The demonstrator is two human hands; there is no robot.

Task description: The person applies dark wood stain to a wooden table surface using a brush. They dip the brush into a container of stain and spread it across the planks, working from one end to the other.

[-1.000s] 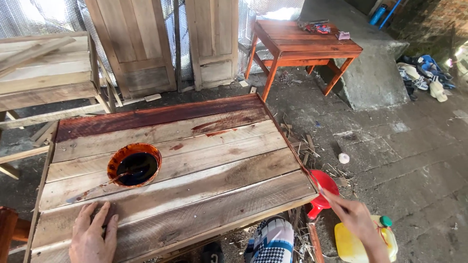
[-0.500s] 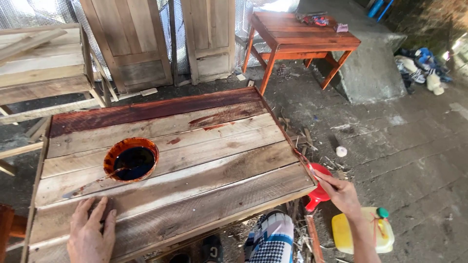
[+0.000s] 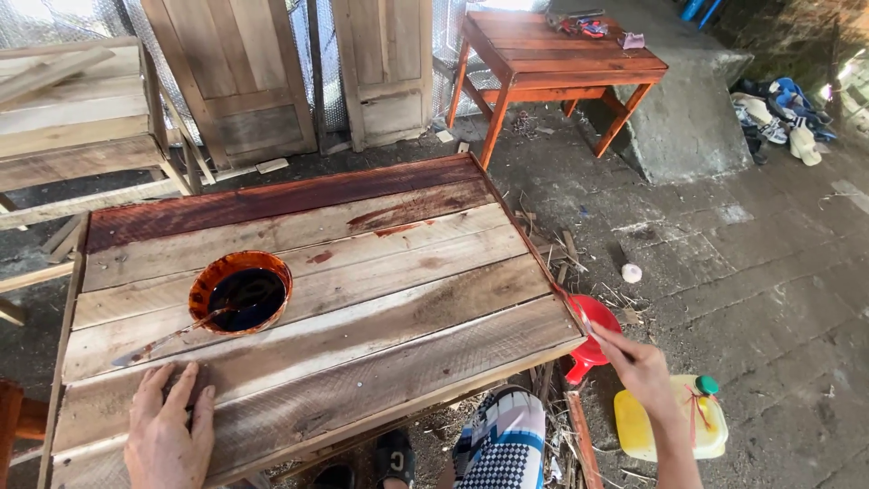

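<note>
My left hand point(image 3: 167, 435) lies flat, fingers spread, on the near left corner of a plank tabletop point(image 3: 380, 299). Its far plank is stained dark red-brown; the other planks are bare wood. A round bowl point(image 3: 240, 292) of dark stain sits on the left part, with a thin stick point(image 3: 163, 340) leaning out of it toward my left hand. My right hand point(image 3: 643, 367) grips a thin brush point(image 3: 572, 306) whose tip touches the table's right edge.
A red funnel point(image 3: 593, 340) and a yellow plastic jug point(image 3: 670, 426) stand on the ground under my right hand. Behind are a stained red-brown table point(image 3: 561, 54), wooden door panels point(image 3: 235, 72), an unfinished wooden frame point(image 3: 63, 118) at left, and scattered shoes point(image 3: 778, 109).
My right hand has risen with the brush from near the jug to the table's right edge. The left hand has stayed flat on the planks.
</note>
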